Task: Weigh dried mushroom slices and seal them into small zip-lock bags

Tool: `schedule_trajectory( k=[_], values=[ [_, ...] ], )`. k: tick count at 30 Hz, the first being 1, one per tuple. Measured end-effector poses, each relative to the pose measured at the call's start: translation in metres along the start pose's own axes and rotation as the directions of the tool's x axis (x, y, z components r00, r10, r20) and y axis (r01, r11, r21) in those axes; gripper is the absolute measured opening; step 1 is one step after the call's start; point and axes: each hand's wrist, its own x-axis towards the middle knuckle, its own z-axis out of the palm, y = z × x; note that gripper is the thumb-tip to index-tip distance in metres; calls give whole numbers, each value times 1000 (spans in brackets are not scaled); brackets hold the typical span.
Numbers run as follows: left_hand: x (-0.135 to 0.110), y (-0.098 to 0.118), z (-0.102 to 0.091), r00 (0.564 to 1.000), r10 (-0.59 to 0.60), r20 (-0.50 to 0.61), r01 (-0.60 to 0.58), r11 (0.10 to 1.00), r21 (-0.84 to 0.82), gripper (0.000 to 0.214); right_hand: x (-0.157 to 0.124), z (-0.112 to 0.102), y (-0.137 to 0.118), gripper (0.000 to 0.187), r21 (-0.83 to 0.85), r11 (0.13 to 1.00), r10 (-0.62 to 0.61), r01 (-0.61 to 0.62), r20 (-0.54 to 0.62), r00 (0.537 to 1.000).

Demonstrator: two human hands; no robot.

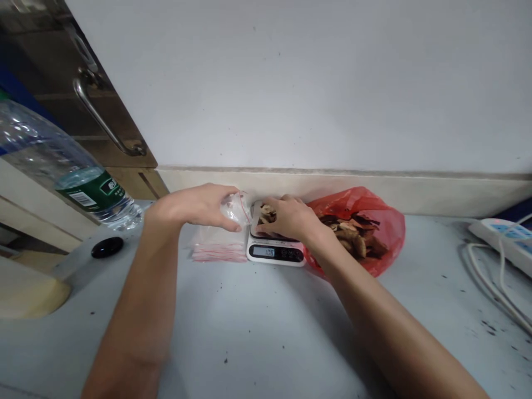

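My left hand (216, 208) pinches a small clear zip bag (238, 208), its mouth turned toward the scale. Below it lies a stack of flat zip bags (218, 252) with red seal lines. A white digital kitchen scale (275, 254) stands right of the stack, its lit display appearing to show 108. On the scale's plate, my right hand (288, 215) curls its thumb and fingers round some brown dried slices (268, 213); its palm hides part of them. Beside that wrist, an open red plastic bag (388, 221) holds many more dried slices (359, 238).
A clear bottle with a green label (89, 188) leans in at the left, near a black oval object (107, 247). A white power strip (505, 235) with white cables (494, 293) lies at the right. The white wall (299, 100) rises behind the grey table (233, 332).
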Motion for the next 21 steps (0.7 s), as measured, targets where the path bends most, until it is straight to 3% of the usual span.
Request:
schedule_trajectory(
  k=[5,15,18,21],
  values=[
    [1,0,3,1000,28,4,-28,997,-66,84,-1,-2,6,32,28,998,-59,59,-15,998],
    [11,2,11,992,123,15,-120,985,-124,63,-3,-5,17,20,160,979,-124,129,-45,991],
    [12,2,11,992,123,22,-120,986,-118,66,-1,-8,24,16,258,952,-151,163,-65,986],
    [12,1,11,991,131,19,-128,983,-132,65,2,-10,33,14,451,867,-175,211,-122,977]
  ],
)
